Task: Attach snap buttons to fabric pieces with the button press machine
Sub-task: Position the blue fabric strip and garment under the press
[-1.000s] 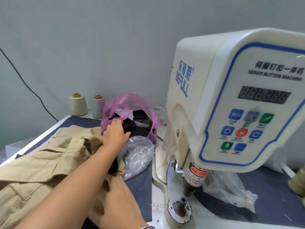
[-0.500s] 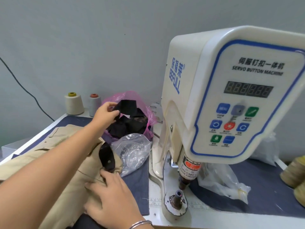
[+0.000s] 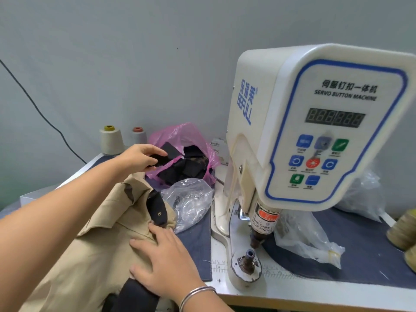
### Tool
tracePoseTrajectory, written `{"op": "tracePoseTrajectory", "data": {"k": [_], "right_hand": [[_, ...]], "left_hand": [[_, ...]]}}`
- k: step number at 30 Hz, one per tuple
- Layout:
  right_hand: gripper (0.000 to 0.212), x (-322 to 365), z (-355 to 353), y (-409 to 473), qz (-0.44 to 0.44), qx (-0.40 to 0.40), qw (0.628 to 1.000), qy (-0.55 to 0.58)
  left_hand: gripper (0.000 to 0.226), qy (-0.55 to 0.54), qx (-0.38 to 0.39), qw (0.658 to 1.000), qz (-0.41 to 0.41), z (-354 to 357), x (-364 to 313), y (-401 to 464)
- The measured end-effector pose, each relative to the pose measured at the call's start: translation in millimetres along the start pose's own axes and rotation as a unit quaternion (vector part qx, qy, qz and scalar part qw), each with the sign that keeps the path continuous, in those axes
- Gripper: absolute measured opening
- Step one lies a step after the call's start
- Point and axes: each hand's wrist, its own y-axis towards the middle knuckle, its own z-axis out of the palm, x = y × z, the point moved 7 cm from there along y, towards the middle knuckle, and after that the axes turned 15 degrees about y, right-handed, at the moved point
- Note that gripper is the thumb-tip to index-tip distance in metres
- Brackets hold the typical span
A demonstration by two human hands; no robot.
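Lifted from pink bag [image 3: 180, 136], black fabric piece [image 3: 165, 154] in left hand [image 3: 137, 157]; clear bag [image 3: 191, 199] nearby.

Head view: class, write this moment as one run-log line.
left hand: pinches black fabric piece above pink bag | right hand: flat on tan garment | press die: bare

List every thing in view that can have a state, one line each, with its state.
left hand: pinching a black fabric piece above the pink bag
right hand: flat on the tan garment
pink bag: open, dark pieces inside
press machine: display unlit, nothing on the lower die
black tab: snap fitted
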Motion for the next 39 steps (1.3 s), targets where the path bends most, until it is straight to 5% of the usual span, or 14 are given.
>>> {"op": "tracePoseTrajectory", "data": {"k": [7, 10, 12, 16, 19, 22, 28, 32, 36, 39], "right_hand": [[0.052, 3.1, -1.9, -0.4, -0.002, -0.003, 1.000, 0.007], [0.053, -2.9, -1.4, 4.4, 0.033, 0.008, 0.999, 0.037], [0.057, -13.1, -4.4, 10.2, 0.116, 0.002, 0.988, 0.107], [0.058, -23.7, -6.2, 18.0, 0.193, -0.006, 0.968, 0.161], [0.052, -24.1, -4.3, 19.0, 0.212, 0.003, 0.963, 0.166], [0.052, -24.9, -2.7, 16.9, 0.223, 0.004, 0.959, 0.177], [0.057, -20.6, -7.1, 11.2, 0.224, -0.002, 0.957, 0.186], [0.059, -18.0, -9.1, 10.4, 0.215, -0.002, 0.961, 0.175], [0.056, -16.2, -11.2, 12.0, 0.210, -0.016, 0.960, 0.185], [0.052, -17.9, -12.4, 13.8, 0.213, -0.013, 0.958, 0.193]], "left_hand": [[0.049, 0.294, 0.035, 0.952, 0.071, 52.7, 0.0, 27.2], [0.038, 0.451, 0.068, 0.885, 0.095, 80.5, 4.8, 44.7], [0.030, 0.519, -0.004, 0.850, 0.088, 81.5, 2.7, 54.9], [0.023, 0.339, -0.186, 0.920, 0.064, 63.3, -4.0, 61.2], [0.052, 0.373, -0.085, 0.923, 0.039, 80.7, 6.6, 71.1], [0.061, 0.455, -0.036, 0.890, 0.017, 86.7, 14.6, 74.1], [0.030, 0.571, -0.140, 0.788, 0.184, 82.9, -2.6, 52.9], [0.037, 0.597, -0.226, 0.728, 0.250, 84.9, -12.8, 32.6], [0.032, 0.600, -0.195, 0.743, 0.224, 88.4, -11.0, 37.8], [0.029, 0.539, -0.085, 0.822, 0.162, 90.8, 8.0, 57.9]]}}
